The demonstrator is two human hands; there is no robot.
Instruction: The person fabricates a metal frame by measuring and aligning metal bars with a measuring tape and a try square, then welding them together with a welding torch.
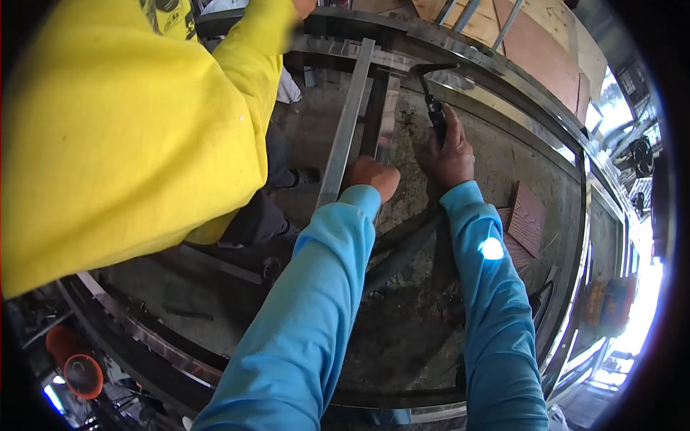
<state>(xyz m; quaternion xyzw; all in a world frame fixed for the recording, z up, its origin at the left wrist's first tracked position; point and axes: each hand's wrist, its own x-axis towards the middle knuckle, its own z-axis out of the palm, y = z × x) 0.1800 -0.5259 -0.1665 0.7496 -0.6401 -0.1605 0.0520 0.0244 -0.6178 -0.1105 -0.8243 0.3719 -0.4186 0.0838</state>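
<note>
My right hand (451, 154) is closed around the black handle of a welding torch (435, 111), whose bent head points at the far side of a metal frame (474, 86). To its left, my left hand (371, 178) is closed on a metal crossbar (388, 118) of this frame; its fingertips are hidden. Just beside that hand runs a silver square tube (346, 126), reaching across to the frame's far rail. A dark hose or cable (410, 248) passes below my wrists.
A person in a yellow shirt (144, 144) stands close on my left, with one hand (305, 7) by the far rail. Brown wood-grain boards (526, 219) lie on the floor inside the frame at right. An orange round object (83, 376) sits at lower left. Plywood sheets (539, 50) lie beyond.
</note>
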